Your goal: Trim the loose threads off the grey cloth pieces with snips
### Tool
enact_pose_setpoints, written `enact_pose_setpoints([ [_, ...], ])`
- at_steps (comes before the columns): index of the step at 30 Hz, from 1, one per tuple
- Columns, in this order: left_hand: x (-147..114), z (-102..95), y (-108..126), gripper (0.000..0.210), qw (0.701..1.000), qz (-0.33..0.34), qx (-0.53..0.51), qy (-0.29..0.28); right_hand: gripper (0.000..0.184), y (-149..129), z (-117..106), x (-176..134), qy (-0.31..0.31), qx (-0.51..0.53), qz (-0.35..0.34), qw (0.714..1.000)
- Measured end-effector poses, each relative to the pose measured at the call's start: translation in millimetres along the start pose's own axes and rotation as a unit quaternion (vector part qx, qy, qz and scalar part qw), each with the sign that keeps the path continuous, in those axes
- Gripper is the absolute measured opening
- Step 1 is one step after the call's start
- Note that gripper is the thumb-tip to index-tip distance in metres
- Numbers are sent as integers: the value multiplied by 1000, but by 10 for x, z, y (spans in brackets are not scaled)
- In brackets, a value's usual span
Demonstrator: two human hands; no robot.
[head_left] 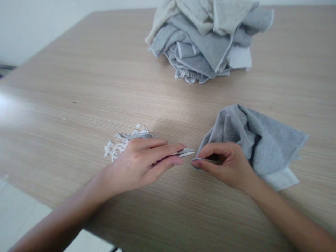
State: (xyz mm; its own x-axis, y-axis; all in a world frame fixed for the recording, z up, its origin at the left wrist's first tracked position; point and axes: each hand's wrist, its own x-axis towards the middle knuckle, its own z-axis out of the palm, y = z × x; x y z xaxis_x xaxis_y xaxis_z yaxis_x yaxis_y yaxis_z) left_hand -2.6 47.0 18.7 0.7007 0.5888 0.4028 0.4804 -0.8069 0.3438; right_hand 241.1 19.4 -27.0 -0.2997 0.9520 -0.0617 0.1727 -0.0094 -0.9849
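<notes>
My left hand [147, 161] is closed around a small pair of thread snips [187, 152]. Only the pale blades show past the fingertips, pointing right; the rest is hidden in the hand. Between thumb and forefinger, my right hand [225, 162] pinches the near-left edge of a grey cloth [273, 140]. The cloth lies rumpled on the table behind and to the right of that hand, with a dark strip and a white corner showing. A short gap separates the blade tips from the pinched edge.
On the wood-grain table [86, 87], a heap of grey and cream cloths [204, 38] sits at the back. Several white thread scraps [118, 145] lie beyond my left hand, partly covered by it. The table's near edge runs at lower left, with pale floor [21, 206] below.
</notes>
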Motion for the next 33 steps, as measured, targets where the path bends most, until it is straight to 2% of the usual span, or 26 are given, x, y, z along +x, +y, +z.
enact_pose_setpoints([
  [8, -23, 72, 51, 30, 994, 63, 89, -13, 18, 34, -1, 5, 9, -9, -20, 1000],
  [26, -9, 105, 108, 29, 986, 81, 140, -35, 17, 13, 8, 1, 1, -3, -15, 1000],
  [33, -13, 86, 124, 29, 981, 91, 168, -37, 16, -4, -2, -2, 21, -11, -15, 1000],
])
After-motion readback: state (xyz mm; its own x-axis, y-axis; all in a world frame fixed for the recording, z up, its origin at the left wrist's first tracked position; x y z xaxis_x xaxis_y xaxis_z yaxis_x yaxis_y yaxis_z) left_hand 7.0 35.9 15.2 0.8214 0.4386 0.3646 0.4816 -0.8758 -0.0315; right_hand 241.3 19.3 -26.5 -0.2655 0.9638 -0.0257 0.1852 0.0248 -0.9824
